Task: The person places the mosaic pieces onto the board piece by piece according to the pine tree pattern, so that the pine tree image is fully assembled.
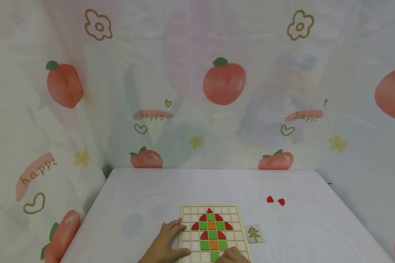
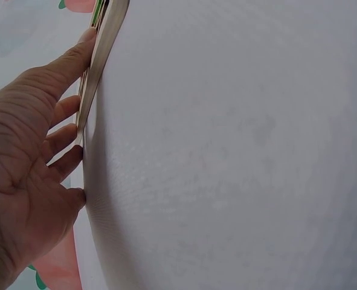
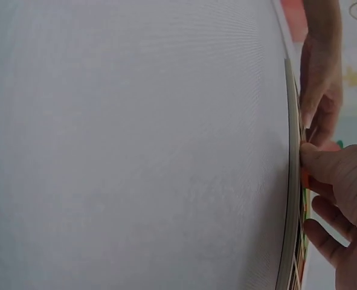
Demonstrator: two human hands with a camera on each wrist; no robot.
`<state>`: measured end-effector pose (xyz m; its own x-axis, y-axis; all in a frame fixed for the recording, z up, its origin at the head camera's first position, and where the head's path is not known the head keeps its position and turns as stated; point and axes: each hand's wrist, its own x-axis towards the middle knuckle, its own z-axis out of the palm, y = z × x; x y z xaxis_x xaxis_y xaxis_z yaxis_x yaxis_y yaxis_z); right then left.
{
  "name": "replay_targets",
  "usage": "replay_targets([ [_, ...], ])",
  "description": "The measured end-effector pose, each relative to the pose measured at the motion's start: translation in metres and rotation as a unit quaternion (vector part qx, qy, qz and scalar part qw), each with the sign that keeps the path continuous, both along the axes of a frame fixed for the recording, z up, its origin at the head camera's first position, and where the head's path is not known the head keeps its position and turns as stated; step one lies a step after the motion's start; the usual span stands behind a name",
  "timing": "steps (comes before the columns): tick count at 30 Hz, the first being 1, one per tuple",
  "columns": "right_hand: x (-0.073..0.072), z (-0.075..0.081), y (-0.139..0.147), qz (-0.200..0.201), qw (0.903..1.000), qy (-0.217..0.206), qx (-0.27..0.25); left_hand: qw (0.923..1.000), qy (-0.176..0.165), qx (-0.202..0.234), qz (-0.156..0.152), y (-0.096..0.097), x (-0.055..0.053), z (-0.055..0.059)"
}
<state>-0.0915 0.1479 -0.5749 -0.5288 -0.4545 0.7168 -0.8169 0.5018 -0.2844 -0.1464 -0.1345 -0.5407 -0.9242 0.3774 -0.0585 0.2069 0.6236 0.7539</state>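
A wooden grid board (image 1: 185,239) lies on the table with green, red and orange tiles laid in a tree shape. My left hand (image 1: 168,239) rests at its left edge, fingers spread along the side and thumb over the rim. In the left wrist view the left hand (image 2: 33,145) touches the board's edge (image 2: 102,54). Over the lower part of the board is my right hand (image 1: 233,255), beside a green tile (image 1: 215,256). In the right wrist view the right hand's (image 3: 341,193) thumb and forefinger meet at the board; whether a tile is between them is hidden.
Two red quarter-round tiles (image 1: 270,199) lie on the table to the right, beyond the board. A small pattern card (image 1: 255,233) with a tree picture lies against the board's right side. A printed cloth (image 1: 197,120) hangs behind and around the table.
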Motion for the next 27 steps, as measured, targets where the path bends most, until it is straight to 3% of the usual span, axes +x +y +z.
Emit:
replay_targets([
  [2, -0.005, -0.001, 0.003, 0.043, 0.9987, 0.026, 0.005, 1.0, -0.001, 0.0, 0.0, 0.0, 0.0, 0.0],
  [6, -0.01, -0.002, 0.005, 0.079, 0.9967, 0.019, 0.013, 1.0, -0.002, 0.004, 0.001, -0.001, 0.0, 0.0],
  [9, -0.007, -0.003, 0.005, 0.075, 0.9971, -0.013, 0.0, 1.0, -0.005, 0.005, 0.001, -0.001, 0.0, -0.001],
  [13, -0.004, 0.0, 0.008, 0.06, 0.9979, -0.025, 0.002, 0.9999, -0.01, 0.004, 0.006, 0.0, -0.001, -0.003],
  [19, -0.014, 0.009, 0.029, 0.049, 0.9979, -0.03, 0.032, 0.9998, -0.011, 0.0, 0.014, 0.002, -0.001, -0.004],
  [22, -0.017, 0.013, 0.042, 0.012, 0.9991, -0.028, 0.03, 0.9999, -0.009, 0.002, 0.012, 0.001, -0.001, -0.003],
  [25, -0.012, 0.021, 0.053, -0.06, 0.9939, -0.091, 0.016, 0.9999, -0.011, 0.003, 0.011, 0.001, -0.001, -0.004],
  [27, -0.009, 0.028, 0.059, -0.118, 0.9804, -0.157, 0.011, 0.9999, -0.011, 0.003, 0.008, 0.001, -0.002, -0.004],
])
